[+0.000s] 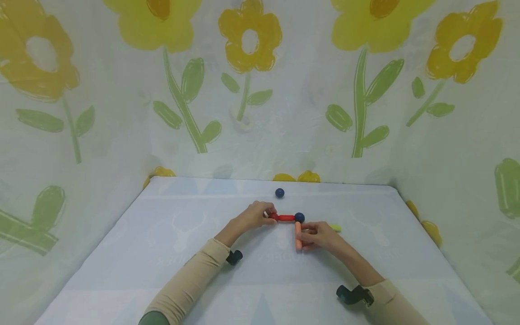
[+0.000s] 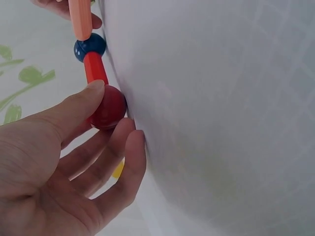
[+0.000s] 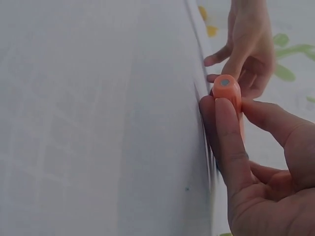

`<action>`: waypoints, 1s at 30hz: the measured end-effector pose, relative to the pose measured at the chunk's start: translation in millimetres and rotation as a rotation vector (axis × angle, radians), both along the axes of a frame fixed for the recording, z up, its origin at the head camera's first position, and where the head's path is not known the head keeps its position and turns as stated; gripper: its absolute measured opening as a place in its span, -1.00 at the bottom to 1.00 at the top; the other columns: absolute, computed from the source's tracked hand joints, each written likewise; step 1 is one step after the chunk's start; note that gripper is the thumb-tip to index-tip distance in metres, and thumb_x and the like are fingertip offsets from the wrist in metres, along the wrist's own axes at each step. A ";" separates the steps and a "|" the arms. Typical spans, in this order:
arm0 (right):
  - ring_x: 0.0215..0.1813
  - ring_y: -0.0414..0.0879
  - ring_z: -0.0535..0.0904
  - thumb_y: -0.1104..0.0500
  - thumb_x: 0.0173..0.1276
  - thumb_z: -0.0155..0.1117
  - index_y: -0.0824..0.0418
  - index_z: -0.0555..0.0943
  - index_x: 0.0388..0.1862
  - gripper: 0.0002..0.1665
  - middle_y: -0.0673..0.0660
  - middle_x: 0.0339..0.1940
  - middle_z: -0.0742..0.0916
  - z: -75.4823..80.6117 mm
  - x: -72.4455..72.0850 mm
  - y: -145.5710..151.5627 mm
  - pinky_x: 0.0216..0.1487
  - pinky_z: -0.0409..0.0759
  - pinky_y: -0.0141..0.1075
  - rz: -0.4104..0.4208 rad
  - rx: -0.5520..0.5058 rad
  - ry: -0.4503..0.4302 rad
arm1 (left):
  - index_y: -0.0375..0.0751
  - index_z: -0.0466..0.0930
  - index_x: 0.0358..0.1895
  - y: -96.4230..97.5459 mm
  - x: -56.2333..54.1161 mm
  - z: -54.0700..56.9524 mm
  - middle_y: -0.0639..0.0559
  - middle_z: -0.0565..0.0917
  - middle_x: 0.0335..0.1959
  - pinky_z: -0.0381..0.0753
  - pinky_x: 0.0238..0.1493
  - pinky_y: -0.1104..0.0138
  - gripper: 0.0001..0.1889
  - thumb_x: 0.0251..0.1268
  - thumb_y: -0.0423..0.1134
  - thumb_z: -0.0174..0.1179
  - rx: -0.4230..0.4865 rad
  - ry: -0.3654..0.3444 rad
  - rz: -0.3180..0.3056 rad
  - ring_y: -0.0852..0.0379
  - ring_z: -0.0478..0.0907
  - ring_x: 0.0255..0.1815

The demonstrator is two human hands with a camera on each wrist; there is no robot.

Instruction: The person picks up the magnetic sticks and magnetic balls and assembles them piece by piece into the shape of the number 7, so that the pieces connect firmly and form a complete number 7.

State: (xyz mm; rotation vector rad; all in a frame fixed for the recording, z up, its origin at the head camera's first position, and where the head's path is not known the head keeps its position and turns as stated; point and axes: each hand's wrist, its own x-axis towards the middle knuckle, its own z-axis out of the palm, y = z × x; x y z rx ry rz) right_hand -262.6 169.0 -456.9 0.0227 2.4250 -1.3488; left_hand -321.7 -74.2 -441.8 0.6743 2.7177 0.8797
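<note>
My left hand (image 1: 257, 214) pinches a red ball (image 2: 109, 108) between thumb and fingers. A red rod (image 1: 286, 218) runs from that ball to a dark blue ball (image 1: 299, 217), all in one line on the table. From the blue ball an orange rod (image 1: 298, 237) points toward me, its near end showing a round metal dot in the right wrist view. My right hand (image 1: 322, 235) pinches this orange rod between thumb and fingers. Another orange piece (image 1: 310, 247) lies partly hidden beneath the right hand. Just behind that hand is a yellow-green rod (image 1: 335, 228), partly covered.
A second dark blue ball (image 1: 280, 192) lies farther back, close to the rear edge of the white table (image 1: 195, 194). Flower-printed curtains (image 1: 284, 135) stand behind and on both sides. A dark device is strapped at each wrist.
</note>
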 end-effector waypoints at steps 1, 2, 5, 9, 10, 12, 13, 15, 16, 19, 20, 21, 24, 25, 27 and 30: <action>-0.37 -0.14 0.70 -0.03 0.24 0.44 0.26 0.50 0.30 -0.29 0.14 -0.19 0.74 -0.6 0.2 -0.4 -0.25 0.70 -0.35 -0.005 -0.002 0.002 | -0.07 0.64 -0.04 -0.1 -0.4 0.3 0.01 0.70 -0.12 0.63 -0.25 0.42 -0.76 0.24 -0.20 0.35 -0.007 0.000 -0.003 0.16 0.55 -0.24; -0.37 -0.14 0.70 -0.03 0.24 0.43 0.26 0.50 0.29 -0.29 0.13 -0.20 0.74 -1.5 0.2 -0.6 -0.25 0.70 -0.35 -0.007 -0.003 0.003 | -0.07 0.64 -0.05 -0.2 -0.7 0.6 0.02 0.70 -0.12 0.63 -0.23 0.42 -0.76 0.23 -0.20 0.35 -0.017 0.003 -0.006 0.16 0.55 -0.24; -0.38 -0.16 0.69 -0.05 0.22 0.44 0.25 0.51 0.29 -0.28 0.12 -0.23 0.74 -3.4 0.4 -1.6 -0.25 0.69 -0.37 -0.023 -0.001 0.011 | -0.06 0.64 -0.05 -0.6 -1.3 1.3 0.05 0.71 -0.13 0.63 -0.16 0.40 -0.76 0.23 -0.20 0.35 -0.039 0.022 -0.019 0.17 0.55 -0.24; -0.37 -0.15 0.70 -0.05 0.23 0.44 0.26 0.50 0.30 -0.27 0.12 -0.23 0.76 -4.2 0.1 -3.1 -0.24 0.69 -0.37 -0.044 -0.017 0.009 | -0.05 0.64 -0.05 -1.4 -3.5 1.5 0.07 0.71 -0.14 0.63 -0.07 0.37 -0.76 0.23 -0.19 0.36 -0.055 0.046 -0.035 0.18 0.55 -0.23; -0.36 -0.16 0.70 -0.05 0.23 0.44 0.25 0.50 0.30 -0.27 0.12 -0.23 0.76 -4.3 0.1 -3.3 -0.24 0.69 -0.38 -0.048 -0.019 0.007 | -0.05 0.64 -0.05 -1.5 -4.1 1.8 0.07 0.71 -0.14 0.63 -0.06 0.37 -0.76 0.23 -0.19 0.36 -0.059 0.051 -0.038 0.18 0.55 -0.22; -0.35 -0.16 0.70 -0.05 0.24 0.43 0.25 0.49 0.31 -0.27 0.12 -0.22 0.76 -4.7 -0.3 -3.9 -0.23 0.69 -0.38 -0.049 -0.027 0.004 | -0.05 0.64 -0.05 -1.6 -5.1 2.3 0.07 0.71 -0.14 0.63 -0.04 0.36 -0.76 0.23 -0.19 0.36 -0.067 0.056 -0.041 0.18 0.55 -0.21; -0.35 -0.16 0.69 -0.05 0.24 0.43 0.25 0.49 0.31 -0.27 0.12 -0.21 0.76 -4.6 -0.4 -4.2 -0.23 0.69 -0.38 -0.052 -0.031 0.001 | -0.05 0.64 -0.05 -1.6 -5.6 2.3 0.07 0.71 -0.14 0.63 -0.03 0.35 -0.76 0.23 -0.19 0.35 -0.071 0.058 -0.042 0.18 0.55 -0.20; -0.35 -0.16 0.69 -0.06 0.24 0.43 0.25 0.48 0.32 -0.26 0.12 -0.20 0.76 -5.3 -0.8 -4.6 -0.23 0.68 -0.39 -0.059 -0.035 -0.004 | -0.06 0.64 -0.04 -2.0 -5.8 2.9 0.07 0.71 -0.14 0.63 -0.02 0.35 -0.76 0.24 -0.19 0.35 -0.075 0.060 -0.046 0.18 0.55 -0.20; -0.35 -0.17 0.69 -0.06 0.24 0.43 0.25 0.48 0.32 -0.25 0.12 -0.20 0.76 -5.3 -0.7 -4.9 -0.24 0.69 -0.39 -0.063 -0.038 -0.006 | -0.06 0.64 -0.04 -2.2 -5.9 3.1 0.07 0.71 -0.13 0.63 -0.02 0.35 -0.76 0.24 -0.19 0.35 -0.075 0.061 -0.048 0.18 0.55 -0.19; -0.34 -0.16 0.70 -0.05 0.24 0.43 0.26 0.47 0.33 -0.24 0.14 -0.20 0.75 -6.1 -0.8 -5.0 -0.23 0.70 -0.37 -0.076 -0.058 -0.015 | -0.06 0.65 -0.05 -2.5 -6.5 2.9 0.07 0.72 -0.13 0.63 -0.02 0.36 -0.77 0.24 -0.19 0.35 -0.071 0.068 -0.057 0.19 0.55 -0.20; -0.33 -0.16 0.70 -0.05 0.24 0.43 0.27 0.46 0.34 -0.23 0.14 -0.19 0.75 -6.3 -0.8 -4.8 -0.23 0.70 -0.36 -0.079 -0.066 -0.018 | -0.07 0.65 -0.05 -2.4 -6.6 2.8 0.07 0.72 -0.13 0.62 -0.03 0.36 -0.77 0.24 -0.20 0.34 -0.069 0.072 -0.058 0.19 0.55 -0.20; -0.33 -0.15 0.71 -0.04 0.24 0.43 0.27 0.45 0.34 -0.24 0.14 -0.19 0.76 -6.6 -0.8 -4.4 -0.22 0.70 -0.35 -0.080 -0.077 -0.021 | -0.07 0.65 -0.05 -2.2 -6.8 2.7 0.06 0.72 -0.13 0.63 -0.03 0.36 -0.77 0.24 -0.20 0.34 -0.067 0.074 -0.059 0.20 0.55 -0.20; -0.30 -0.14 0.72 -0.02 0.25 0.43 0.29 0.44 0.35 -0.23 0.16 -0.18 0.76 -6.5 -0.7 -3.3 -0.22 0.71 -0.33 -0.086 -0.109 -0.030 | -0.08 0.65 -0.05 -1.7 -7.3 2.5 0.06 0.72 -0.13 0.63 -0.02 0.36 -0.77 0.24 -0.21 0.34 -0.063 0.078 -0.058 0.20 0.55 -0.20; -0.30 -0.14 0.73 -0.02 0.25 0.43 0.29 0.43 0.35 -0.23 0.16 -0.18 0.76 -6.6 -0.9 -2.8 -0.21 0.71 -0.33 -0.084 -0.118 -0.032 | -0.08 0.65 -0.05 -1.6 -7.8 2.4 0.06 0.72 -0.13 0.63 -0.02 0.36 -0.77 0.24 -0.21 0.35 -0.062 0.076 -0.057 0.20 0.55 -0.20; -0.28 -0.13 0.73 -0.01 0.25 0.43 0.29 0.43 0.35 -0.23 0.16 -0.19 0.77 -6.4 -1.2 -2.2 -0.22 0.71 -0.33 -0.081 -0.131 -0.034 | -0.07 0.65 -0.04 -1.6 -8.4 2.0 0.07 0.72 -0.13 0.63 -0.02 0.36 -0.76 0.24 -0.21 0.35 -0.059 0.074 -0.053 0.20 0.55 -0.20; -0.27 -0.13 0.74 -0.01 0.25 0.43 0.29 0.43 0.35 -0.23 0.15 -0.20 0.77 -6.1 -1.7 -1.7 -0.22 0.71 -0.33 -0.078 -0.142 -0.038 | -0.07 0.65 -0.03 -1.8 -9.0 1.4 0.05 0.72 -0.12 0.64 -0.01 0.35 -0.75 0.24 -0.20 0.35 -0.054 0.069 -0.046 0.19 0.56 -0.20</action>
